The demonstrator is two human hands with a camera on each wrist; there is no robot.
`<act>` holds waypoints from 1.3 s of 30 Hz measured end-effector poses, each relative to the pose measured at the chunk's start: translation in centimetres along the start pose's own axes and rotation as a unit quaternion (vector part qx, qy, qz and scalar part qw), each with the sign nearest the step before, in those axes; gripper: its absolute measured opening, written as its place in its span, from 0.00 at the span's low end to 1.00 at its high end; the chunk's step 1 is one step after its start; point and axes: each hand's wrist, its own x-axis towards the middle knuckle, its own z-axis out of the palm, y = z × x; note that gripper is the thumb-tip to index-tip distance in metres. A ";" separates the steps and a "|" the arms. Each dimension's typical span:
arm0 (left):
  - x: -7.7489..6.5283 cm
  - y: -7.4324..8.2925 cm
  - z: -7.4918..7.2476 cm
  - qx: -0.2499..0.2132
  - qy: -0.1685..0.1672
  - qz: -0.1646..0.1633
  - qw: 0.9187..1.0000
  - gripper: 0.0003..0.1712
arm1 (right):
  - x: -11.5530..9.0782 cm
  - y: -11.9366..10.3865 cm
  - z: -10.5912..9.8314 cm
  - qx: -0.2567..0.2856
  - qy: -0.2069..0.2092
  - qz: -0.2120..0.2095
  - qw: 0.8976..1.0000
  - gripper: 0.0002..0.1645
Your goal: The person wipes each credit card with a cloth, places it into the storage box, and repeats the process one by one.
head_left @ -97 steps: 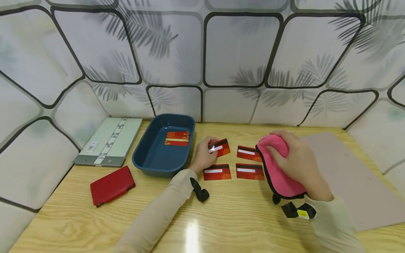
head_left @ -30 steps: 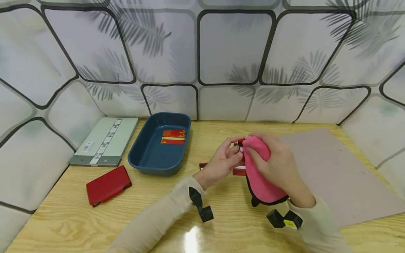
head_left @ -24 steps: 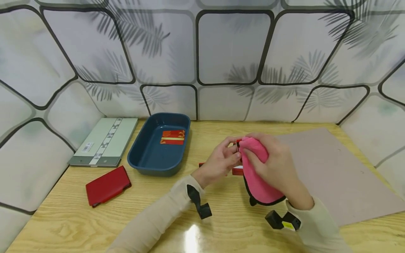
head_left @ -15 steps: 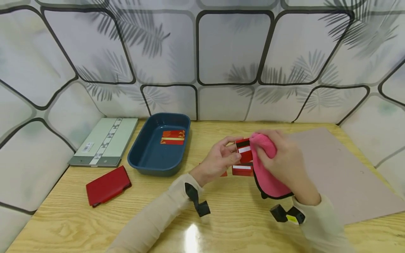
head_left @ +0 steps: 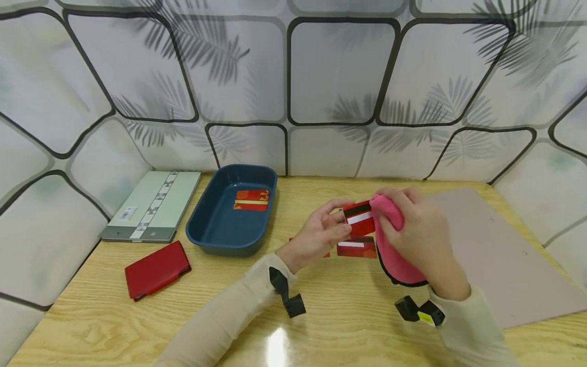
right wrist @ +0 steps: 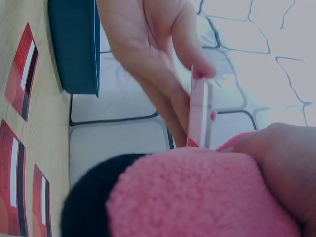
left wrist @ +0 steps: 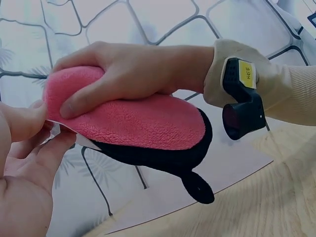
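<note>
My left hand [head_left: 316, 234] pinches a red bank card [head_left: 359, 220] by its left end, black stripe and white strip facing up. The card is raised above the table. My right hand [head_left: 419, 229] grips a folded pink plush cloth [head_left: 398, 257] with black edging, which covers the card's right end. In the left wrist view, the cloth [left wrist: 143, 118] lies along the thin card edge, and a black loop [left wrist: 197, 187] hangs from it. Under the hands, another red card [head_left: 356, 247] lies on the table; three such cards show in the right wrist view, one nearest the dark bin [right wrist: 22, 71].
A blue bin [head_left: 229, 237] holding a red and gold card [head_left: 251, 200] stands left of my hands. Farther left are a red wallet [head_left: 157, 269] and a pale green folder [head_left: 160, 204]. A greyish-pink board [head_left: 504, 255] lies at right, before a patterned curtain wall.
My left hand has lifted the card from the table and moved it right, to the cloth. In the last second the cloth has slid right along it, baring more of its face.
</note>
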 end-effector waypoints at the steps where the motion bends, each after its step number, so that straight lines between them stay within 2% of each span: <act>1: -0.1 0.0 -0.1 0.001 -0.001 0.004 1.000 0.27 | 0.0 -0.2 0.1 0.000 -0.004 -0.012 1.000 0.18; 5: -0.3 -0.4 -0.4 0.010 -0.002 0.013 1.000 0.28 | 0.1 -1.3 0.4 0.020 -0.020 -0.051 0.998 0.19; 11: -0.6 -0.7 -0.8 0.016 0.007 0.029 0.999 0.41 | 0.0 -3.0 0.9 0.065 -0.032 -0.080 0.994 0.22; 17: -0.5 -0.3 -0.9 0.058 0.047 0.003 0.997 0.27 | -0.1 -3.4 1.0 0.100 -0.028 -0.066 0.992 0.23; 20: -0.1 -0.5 -0.6 0.068 0.054 -0.004 0.996 0.27 | -0.2 -3.1 0.8 0.088 -0.035 -0.052 0.994 0.23; 25: 1.1 -1.2 0.1 0.063 0.047 -0.009 0.997 0.28 | -0.5 -1.7 0.0 0.043 -0.036 -0.013 0.998 0.24; 28: 1.3 -1.4 0.3 0.059 0.060 -0.014 0.996 0.29 | -0.6 -0.7 -0.2 0.022 -0.028 0.005 0.999 0.23; 35: 0.7 -0.9 0.0 0.071 0.086 -0.021 0.994 0.29 | -0.4 0.7 0.3 -0.002 -0.005 0.027 1.000 0.21; 39: 0.1 -0.3 -0.2 0.077 0.092 -0.026 0.992 0.29 | -0.1 0.4 0.6 -0.015 0.000 0.016 1.000 0.20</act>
